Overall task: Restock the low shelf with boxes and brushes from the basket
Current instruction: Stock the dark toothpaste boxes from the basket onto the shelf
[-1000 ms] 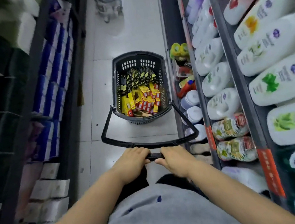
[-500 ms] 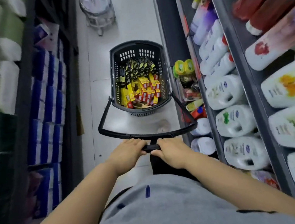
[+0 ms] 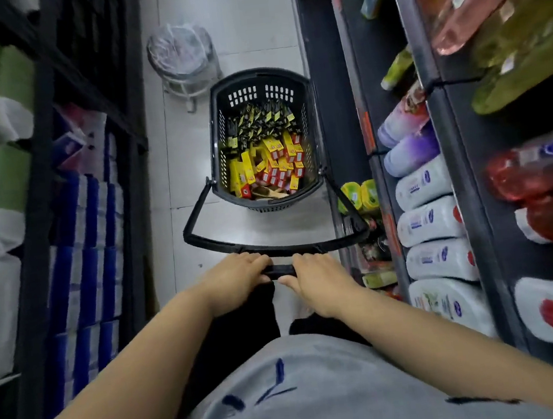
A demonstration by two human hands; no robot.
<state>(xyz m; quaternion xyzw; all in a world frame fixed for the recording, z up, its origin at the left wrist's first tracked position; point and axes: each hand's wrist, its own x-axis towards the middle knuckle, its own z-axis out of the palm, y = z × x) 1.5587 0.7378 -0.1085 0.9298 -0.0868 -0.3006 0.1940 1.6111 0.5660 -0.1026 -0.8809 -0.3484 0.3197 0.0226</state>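
Observation:
A black plastic basket (image 3: 255, 80) stands on the tiled aisle floor ahead of me. Inside lie several yellow and red boxes (image 3: 274, 168), with black brushes on yellow cards (image 3: 258, 120) at the far end. Its long black handle (image 3: 277, 247) reaches back toward me. My left hand (image 3: 236, 276) and my right hand (image 3: 317, 278) both grip the handle's short grip bar, side by side. The low shelf (image 3: 360, 199) on the right holds yellow-green packs close to the basket.
White, purple and red bottles (image 3: 430, 223) fill the shelves on the right. Blue and white packs (image 3: 81, 266) and green rolls line the dark rack on the left. A wrapped stool (image 3: 183, 58) stands on the floor just beyond the basket. The aisle is narrow.
The basket has rolled forward along the aisle toward the stool. The shelves on the right slid back past me. Both hands keep the same grip on the handle.

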